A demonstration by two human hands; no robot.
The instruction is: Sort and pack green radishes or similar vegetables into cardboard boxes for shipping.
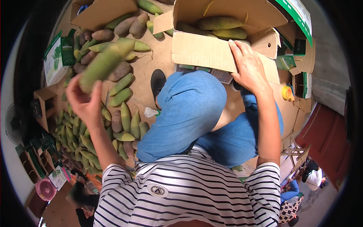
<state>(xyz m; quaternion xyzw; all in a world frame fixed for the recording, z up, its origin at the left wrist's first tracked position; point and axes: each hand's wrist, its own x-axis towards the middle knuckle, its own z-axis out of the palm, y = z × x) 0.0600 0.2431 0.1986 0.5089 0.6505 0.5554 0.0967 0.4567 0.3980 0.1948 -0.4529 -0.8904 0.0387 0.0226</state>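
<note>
Your left hand (pixel 87 108) holds a green radish (pixel 107 65), motion-blurred, tilted, raised over the floor (pixel 141 81); fingers pinch its lower end against the thumb. Your right hand (pixel 249 70) rests on the cardboard carton's front flap (pixel 202 52), fingers slightly spread. Left of your jeans (pixel 189 104), loose radishes (pixel 77 132) heap up. Beyond the flap, the open carton (pixel 261 14) has green radishes (pixel 223 23) lying inside. Yellow tape roll (pixel 286 93) sits right.

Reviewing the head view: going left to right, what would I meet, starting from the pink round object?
Pink round object → left hand with a green vegetable → black shoe → right hand → yellow roll.
</note>
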